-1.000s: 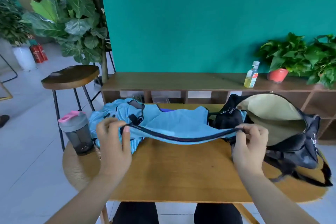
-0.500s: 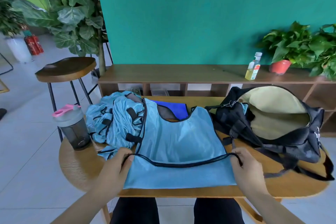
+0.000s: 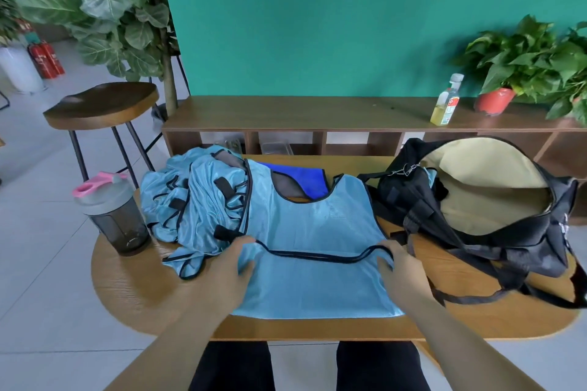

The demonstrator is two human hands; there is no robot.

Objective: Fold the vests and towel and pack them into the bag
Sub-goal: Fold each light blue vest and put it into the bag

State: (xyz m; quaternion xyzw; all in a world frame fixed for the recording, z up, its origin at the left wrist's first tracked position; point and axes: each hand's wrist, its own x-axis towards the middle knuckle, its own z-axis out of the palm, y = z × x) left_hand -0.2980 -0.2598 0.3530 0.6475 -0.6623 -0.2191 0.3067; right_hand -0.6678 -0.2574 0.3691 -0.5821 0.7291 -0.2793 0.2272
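Across the surface (image 3: pixel 133 289), mid-frame, the vest (image 3: pixel 317 282) now lies flat. A second ago I held it stretched in the air, so folding can start. At right the bag (image 3: pixel 495 241) gapes open, showing tan lining and a sliver of blue. My left hand (image 3: pixel 222 273) and right hand (image 3: pixel 405 273) pinch the vest's black hem.

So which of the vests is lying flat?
The vest in front, spread out smooth; the other vests lie crumpled in a pile to its left.

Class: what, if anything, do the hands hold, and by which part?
The spread light blue vest, by its black-trimmed edge: left hand at one end, right hand at the other.
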